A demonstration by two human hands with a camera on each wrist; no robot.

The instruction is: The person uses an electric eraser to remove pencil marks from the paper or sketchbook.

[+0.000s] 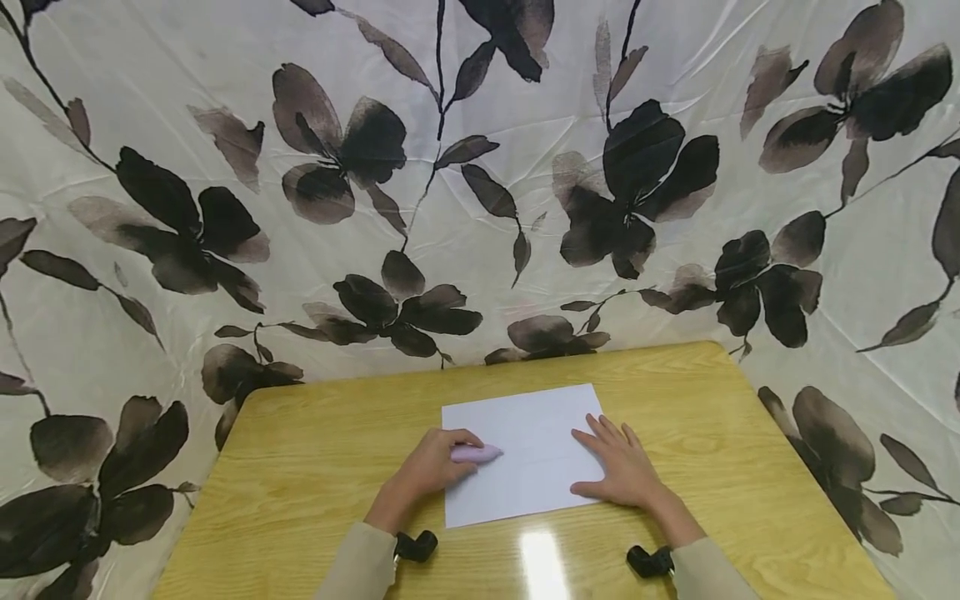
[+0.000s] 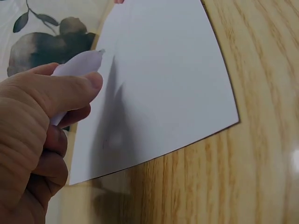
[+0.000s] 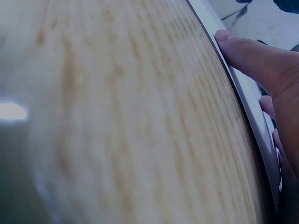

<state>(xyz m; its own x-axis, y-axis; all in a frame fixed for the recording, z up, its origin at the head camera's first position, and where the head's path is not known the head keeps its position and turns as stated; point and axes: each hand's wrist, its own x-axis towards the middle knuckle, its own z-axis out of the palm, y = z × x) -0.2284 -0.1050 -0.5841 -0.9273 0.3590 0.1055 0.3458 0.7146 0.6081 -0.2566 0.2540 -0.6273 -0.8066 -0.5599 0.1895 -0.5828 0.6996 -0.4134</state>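
Note:
A sheet of white paper (image 1: 525, 483) lies on the wooden table. My left hand (image 1: 432, 462) is over its left edge and pinches a chunky lilac tool (image 1: 474, 453) with a tapered tip pointing right. In the left wrist view the thumb presses along the lilac tool (image 2: 80, 64), whose small tip stands above the sheet; its exact kind is unclear. With spread fingers, my right hand (image 1: 626, 467) rests on the paper's right edge. The right wrist view shows that thumb (image 3: 243, 51) on the paper's edge, the other fingers mostly hidden.
The yellow wood-grain table (image 1: 337, 442) extends around the sheet, with a bright light reflection near its front. Behind and at both sides hangs a white cloth (image 1: 510, 250) with dark flowers. A black wrist device (image 1: 416, 547) sits at each cuff.

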